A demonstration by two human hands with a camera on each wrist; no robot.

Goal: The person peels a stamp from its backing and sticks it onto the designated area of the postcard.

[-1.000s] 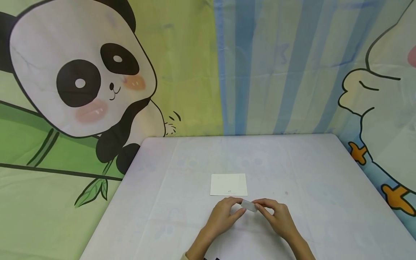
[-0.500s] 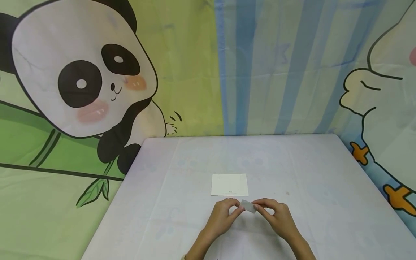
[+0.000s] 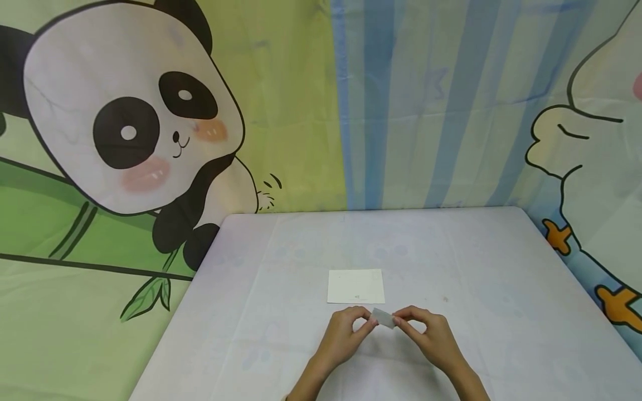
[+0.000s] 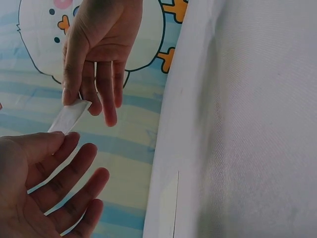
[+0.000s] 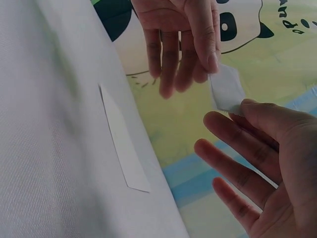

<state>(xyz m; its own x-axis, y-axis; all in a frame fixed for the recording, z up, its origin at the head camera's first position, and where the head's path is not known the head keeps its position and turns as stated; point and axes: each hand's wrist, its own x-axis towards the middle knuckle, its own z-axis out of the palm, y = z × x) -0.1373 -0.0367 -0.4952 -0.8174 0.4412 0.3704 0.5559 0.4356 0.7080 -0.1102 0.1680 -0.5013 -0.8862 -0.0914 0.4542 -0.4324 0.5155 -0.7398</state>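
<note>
White slip (image 3: 383,318) at the head view's lower centre is pinched at opposite ends by left hand (image 3: 344,332) and right hand (image 3: 430,335).

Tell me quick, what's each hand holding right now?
Left hand: holding one end of a small pale piece of paper, pinched.
Right hand: holding the other end of that piece of paper, also pinched.

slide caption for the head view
Left hand and right hand pinch a small grey piece near a white card on a table.
</note>
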